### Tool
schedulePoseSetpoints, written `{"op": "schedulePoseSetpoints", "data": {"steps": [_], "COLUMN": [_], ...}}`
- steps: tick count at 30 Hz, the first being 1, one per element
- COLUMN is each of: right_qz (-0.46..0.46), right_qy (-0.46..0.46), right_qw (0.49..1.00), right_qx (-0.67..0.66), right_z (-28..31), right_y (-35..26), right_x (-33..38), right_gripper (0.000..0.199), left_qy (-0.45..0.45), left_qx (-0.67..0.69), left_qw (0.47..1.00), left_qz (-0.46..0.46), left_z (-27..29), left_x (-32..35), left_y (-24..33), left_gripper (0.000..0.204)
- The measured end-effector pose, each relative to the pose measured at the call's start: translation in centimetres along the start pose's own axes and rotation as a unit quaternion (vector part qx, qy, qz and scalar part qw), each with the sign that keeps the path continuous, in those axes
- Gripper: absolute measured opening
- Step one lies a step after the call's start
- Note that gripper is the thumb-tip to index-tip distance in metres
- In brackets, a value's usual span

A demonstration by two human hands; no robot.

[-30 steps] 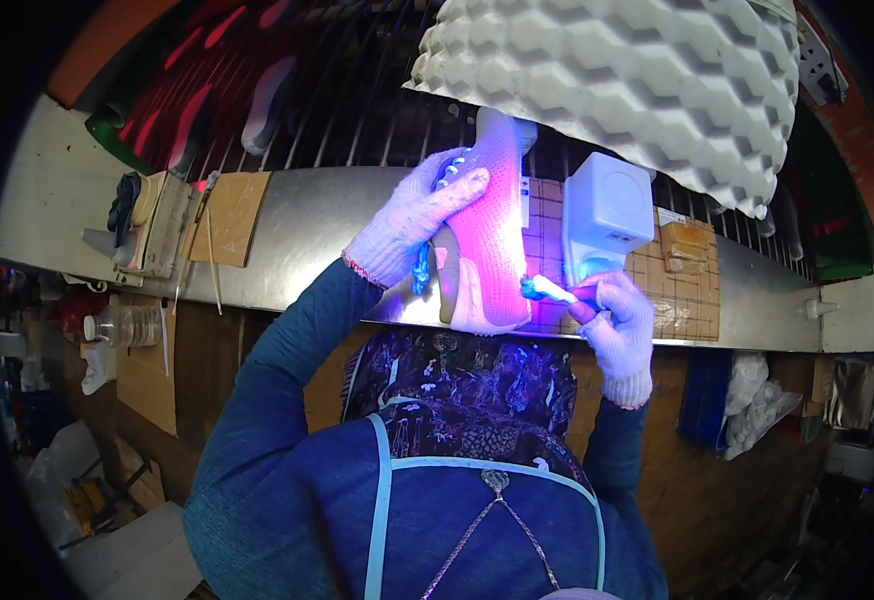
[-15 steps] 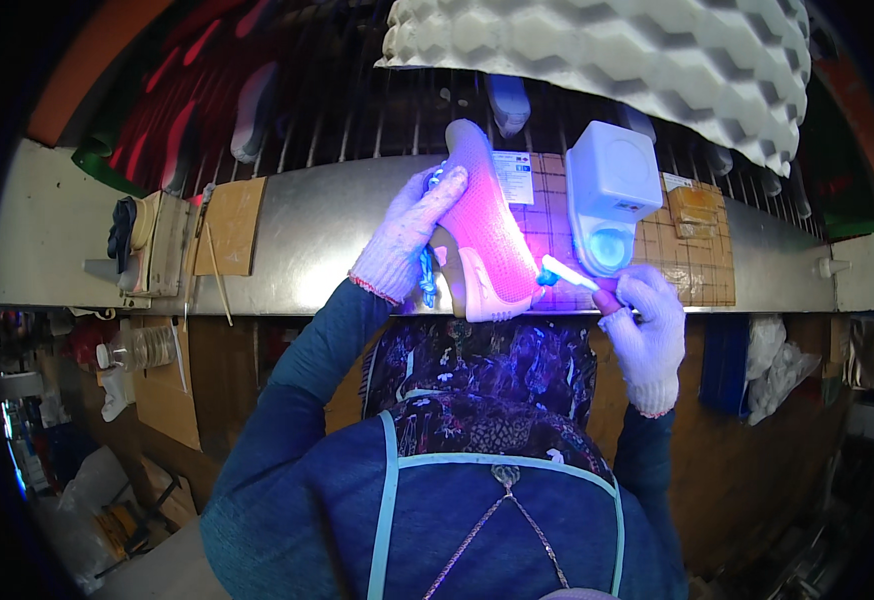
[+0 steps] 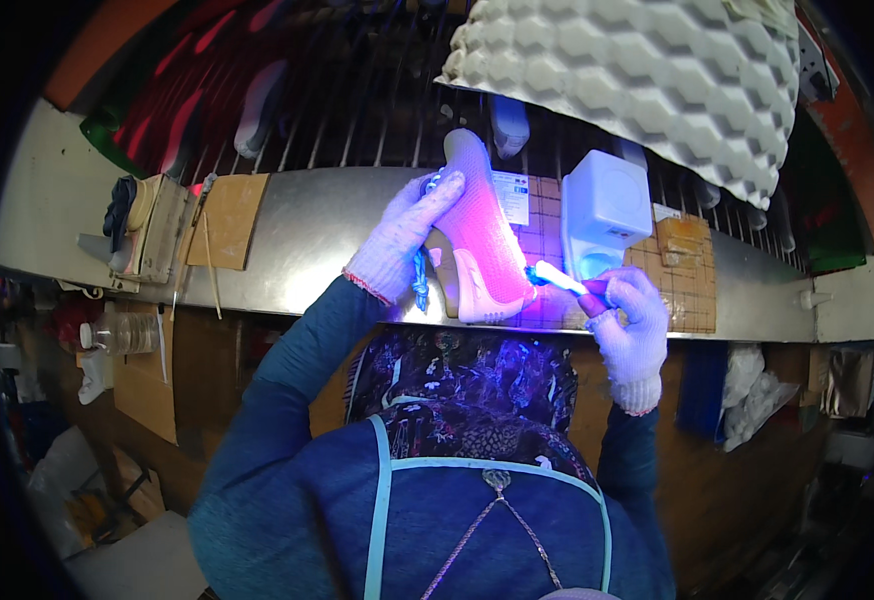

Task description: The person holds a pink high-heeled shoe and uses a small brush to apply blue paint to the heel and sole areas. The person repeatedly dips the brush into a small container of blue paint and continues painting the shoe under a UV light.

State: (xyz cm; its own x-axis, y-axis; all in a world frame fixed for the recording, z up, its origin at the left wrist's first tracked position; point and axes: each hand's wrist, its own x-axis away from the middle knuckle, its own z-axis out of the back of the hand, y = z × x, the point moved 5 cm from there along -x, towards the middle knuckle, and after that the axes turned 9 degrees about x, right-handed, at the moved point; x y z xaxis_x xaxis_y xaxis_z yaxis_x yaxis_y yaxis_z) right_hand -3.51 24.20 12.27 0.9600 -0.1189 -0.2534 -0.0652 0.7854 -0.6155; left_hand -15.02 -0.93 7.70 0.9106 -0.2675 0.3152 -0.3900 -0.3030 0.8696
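Left hand (image 3: 397,240), in a white knit glove, grasping a pink shoe (image 3: 479,235) at its upper part, toe raised, heel down on the metal worktop (image 3: 317,240). Right hand (image 3: 632,320), also gloved, grip clenched around a small glowing brush (image 3: 562,278), its tip touching the shoe near the heel. Just behind, a white box-shaped lamp (image 3: 605,205). Above, a white foam sheet with hexagon pattern (image 3: 637,70).

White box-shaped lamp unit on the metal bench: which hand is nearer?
Right. The right hand is just below the white box-shaped lamp unit; the left hand is well to its left.
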Motion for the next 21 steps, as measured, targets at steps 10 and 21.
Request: {"op": "schedulePoseSetpoints", "data": {"steps": [10, 21], "right_qz": [0.151, 0.113], "right_qy": [0.104, 0.072], "right_qw": [0.977, 0.988], "right_qx": [0.109, 0.079], "right_z": [2.4, 3.2], "right_y": [-1.6, -1.8], "right_x": [-0.1, -1.1], "right_gripper": [0.018, 0.014], "left_qy": [-0.084, -0.131], "left_qx": [0.088, 0.207], "left_qw": [0.99, 0.959], "left_qz": [0.07, 0.14], "left_z": [-0.3, -3.2], "left_x": [-2.3, -0.4], "left_y": [-2.2, -0.3], "left_gripper": [0.075, 0.057]}}
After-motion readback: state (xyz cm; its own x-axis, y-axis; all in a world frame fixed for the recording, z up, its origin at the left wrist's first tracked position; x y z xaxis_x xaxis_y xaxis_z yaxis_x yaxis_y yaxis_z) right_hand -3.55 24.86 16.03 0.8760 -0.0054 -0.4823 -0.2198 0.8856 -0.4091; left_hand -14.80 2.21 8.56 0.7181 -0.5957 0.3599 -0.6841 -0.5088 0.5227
